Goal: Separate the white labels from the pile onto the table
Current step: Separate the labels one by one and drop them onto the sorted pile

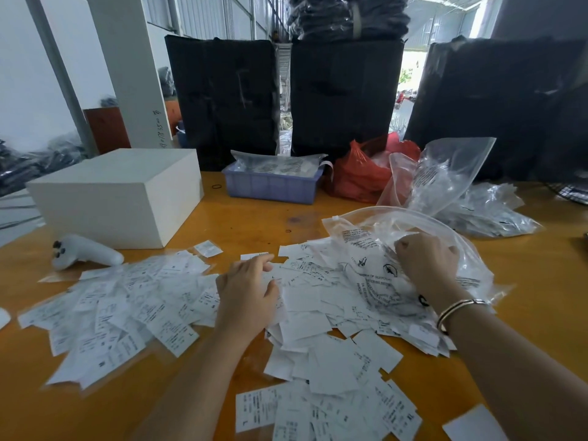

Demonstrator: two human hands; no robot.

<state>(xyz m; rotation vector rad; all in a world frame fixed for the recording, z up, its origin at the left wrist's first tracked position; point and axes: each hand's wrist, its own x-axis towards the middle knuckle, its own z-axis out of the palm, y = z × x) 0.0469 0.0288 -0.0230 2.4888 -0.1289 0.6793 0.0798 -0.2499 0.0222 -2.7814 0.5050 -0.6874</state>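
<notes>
Nearest us, at six o'clock on the orange table [222,218], we are seeing loose white labels [321,370] lying scattered and overlapping, some showing printed text and some blank. One blank label [474,424] is lying apart at about five o'clock.

Moving up, we are resting our left hand [246,296] palm down on the middle of the pile [305,300], its fingers spread and relaxed, fingertips touching the labels with nothing clasped. At nine o'clock from that hand, a wide fan of labels [121,310] is lying flat across the table, blurred.

At three o'clock from the left hand, our right hand [426,262] is curling its fingers into a clear zip bag [445,243] printed with black warning text, gripping the plastic. A bracelet [458,310] is sitting on that wrist. The bag is lying over the right side of the pile, with labels spilling from under it.

Further out at ten o'clock, a white handheld controller [86,251] is lying just beside a white box [117,195]. At twelve o'clock a blue tray [270,186] is holding bagged items, with a red bag [359,173] beside it. At two o'clock, more clear bags [445,173] are piling up. Farthest back, black wrapped bundles [343,90] are standing in a row.
</notes>
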